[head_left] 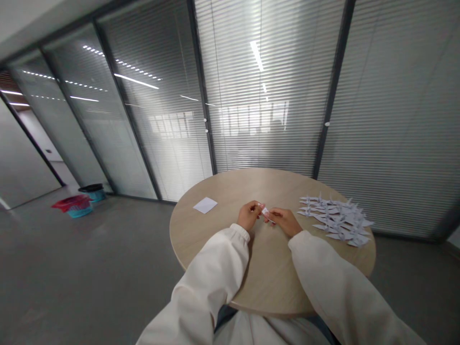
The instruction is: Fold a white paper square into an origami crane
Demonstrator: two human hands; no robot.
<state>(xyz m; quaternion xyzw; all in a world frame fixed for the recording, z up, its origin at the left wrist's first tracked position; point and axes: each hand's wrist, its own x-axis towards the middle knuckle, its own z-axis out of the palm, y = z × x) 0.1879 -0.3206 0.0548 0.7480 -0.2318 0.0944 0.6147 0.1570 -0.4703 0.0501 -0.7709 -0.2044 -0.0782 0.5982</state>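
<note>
Between my two hands, over the middle of the round table (273, 268), is a small folded piece of white paper (265, 211). My left hand (250, 214) pinches it from the left with thumb and fingertips. From the right, my right hand (283, 219) grips its other side, fingers closed. Much of the paper is covered by the fingers, so its exact folded shape cannot be made out. Several folded white paper cranes (336, 220) stand close together in rows to the right of my right hand. A flat white paper square (205, 205) lies on the table's left side.
Glass partitions with blinds (266, 86) rise just behind the table. On the floor at the far left stand a blue bin with a red liner (77, 206) and another with a black liner (95, 192). The table's rounded front edge is close to my body.
</note>
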